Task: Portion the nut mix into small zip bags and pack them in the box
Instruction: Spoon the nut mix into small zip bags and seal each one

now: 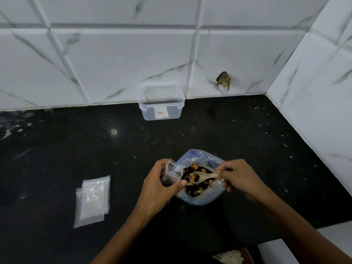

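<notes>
- While the right hand pinches the handle of the spoon, fingers curled round it, the bowl sits loaded with a few nuts just above the nut mix in the big bag, low centre of the frame
- The left hand grips a small zip bag, thumb and fingers curled on it, its mouth turned toward the spoon and just beside the spoon's tip
- To do this well, I judge the left fingers should spread the mouth wider; it looks only partly open
- Slide the spoon tip inside the mouth before tipping, and keep the transfer over the big bag so strays fall back in
- Keep the spoon level; a quick tilt would likely spill nuts onto the dark counter
- Spare zip bags lie flat at lower left, well apart from the hands
- The box stands open at the back of the counter against the tiled wall, upper centre; whether it holds any filled bag I cannot tell
</notes>
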